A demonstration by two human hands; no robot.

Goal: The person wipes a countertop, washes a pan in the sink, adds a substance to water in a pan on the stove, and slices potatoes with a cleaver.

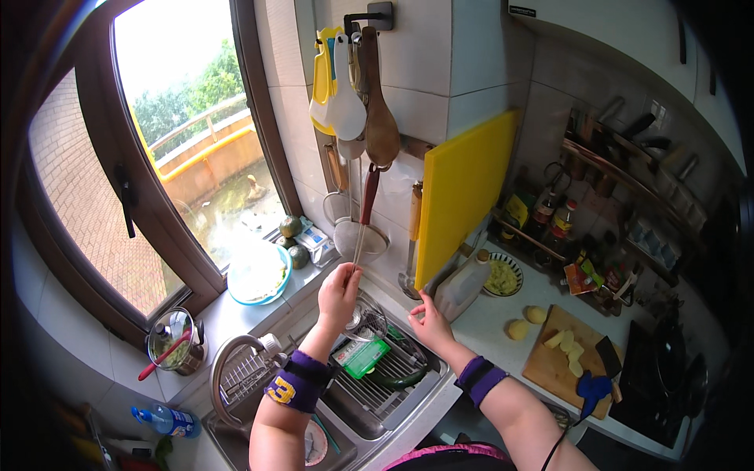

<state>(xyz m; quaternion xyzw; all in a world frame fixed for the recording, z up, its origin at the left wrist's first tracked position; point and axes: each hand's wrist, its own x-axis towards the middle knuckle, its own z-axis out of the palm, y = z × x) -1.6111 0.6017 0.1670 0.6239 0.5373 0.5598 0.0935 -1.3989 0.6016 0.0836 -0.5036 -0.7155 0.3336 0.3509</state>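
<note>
My left hand [337, 299] grips the thin metal shaft of a red-handled utensil [370, 194]. The handle points up towards the hanging tools; a round wire head [370, 321] shows below my hand and seems to belong to it. My right hand [434, 324] holds nothing, its fingers apart beside the lower corner of a yellow cutting board [465, 188]; whether a fingertip touches it I cannot tell. Beneath my hands, a slatted rack [389, 406] over the sink [368, 427] carries a green plastic package [362, 356] and a dark green cucumber-like vegetable [400, 380].
A wooden spatula [382, 112] and a mesh strainer [359, 238] hang on the wall. At right are a plastic jug [462, 288], a bowl of shredded vegetable [502, 277], peeled potatoes [518, 329] and a wooden cutting board [539, 365] with pieces and a knife [608, 356]. The faucet [219, 377] arches left.
</note>
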